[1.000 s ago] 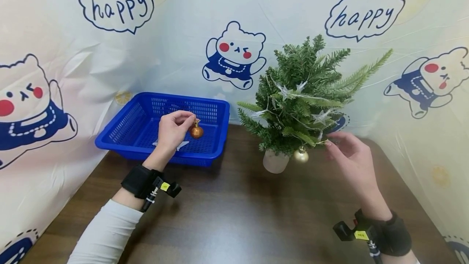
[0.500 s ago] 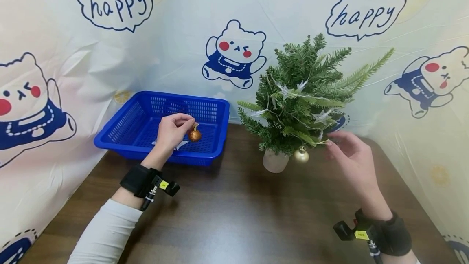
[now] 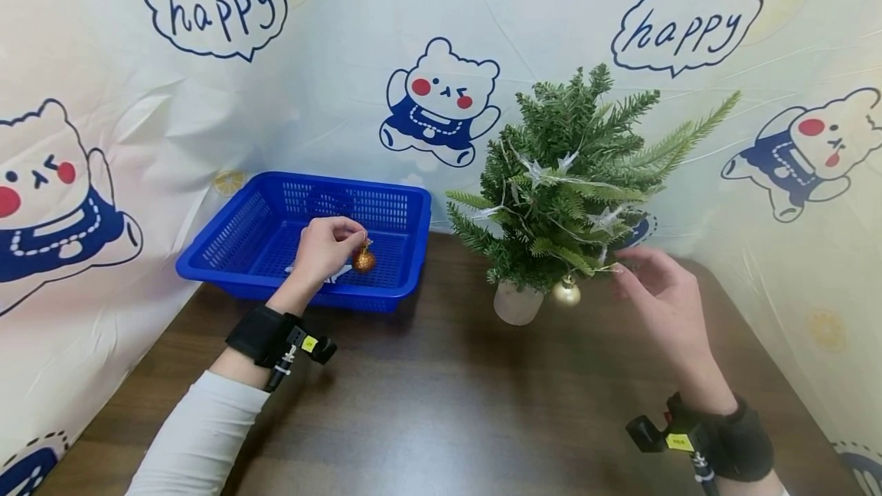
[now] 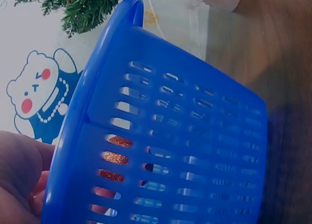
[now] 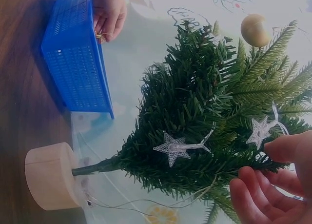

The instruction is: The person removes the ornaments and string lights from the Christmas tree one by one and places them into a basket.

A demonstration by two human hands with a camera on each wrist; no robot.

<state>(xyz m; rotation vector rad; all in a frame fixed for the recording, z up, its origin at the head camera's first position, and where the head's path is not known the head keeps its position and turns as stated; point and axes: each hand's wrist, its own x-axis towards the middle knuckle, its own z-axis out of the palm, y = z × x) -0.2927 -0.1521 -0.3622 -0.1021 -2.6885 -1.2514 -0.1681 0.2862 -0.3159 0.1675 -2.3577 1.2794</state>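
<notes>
In the head view my left hand (image 3: 327, 247) pinches an orange glitter bauble (image 3: 364, 261) by its top, inside the blue basket (image 3: 241, 282). Through the basket's slots in the left wrist view, the glittery bauble (image 4: 115, 158) shows in part. White star-shaped pieces (image 3: 339, 274) lie on the basket floor, partly covered by my hand. My right hand (image 3: 658, 297) is at the small Christmas tree (image 3: 572, 151), its thumb and fingers pinching a low branch tip (image 5: 268, 164). A pale gold bauble (image 3: 567, 292) hangs low at the tree's front.
Clear star lights (image 5: 173, 148) on a thin wire wind round the tree, which stands on a round wooden base (image 3: 518, 305). Brown tabletop (image 3: 441, 404) spreads in front. A printed curtain (image 3: 331, 60) closes off the back and sides.
My left hand has sunk slightly with the orange bauble, which now sits a little lower and further left. My right hand and the tree hold almost still.
</notes>
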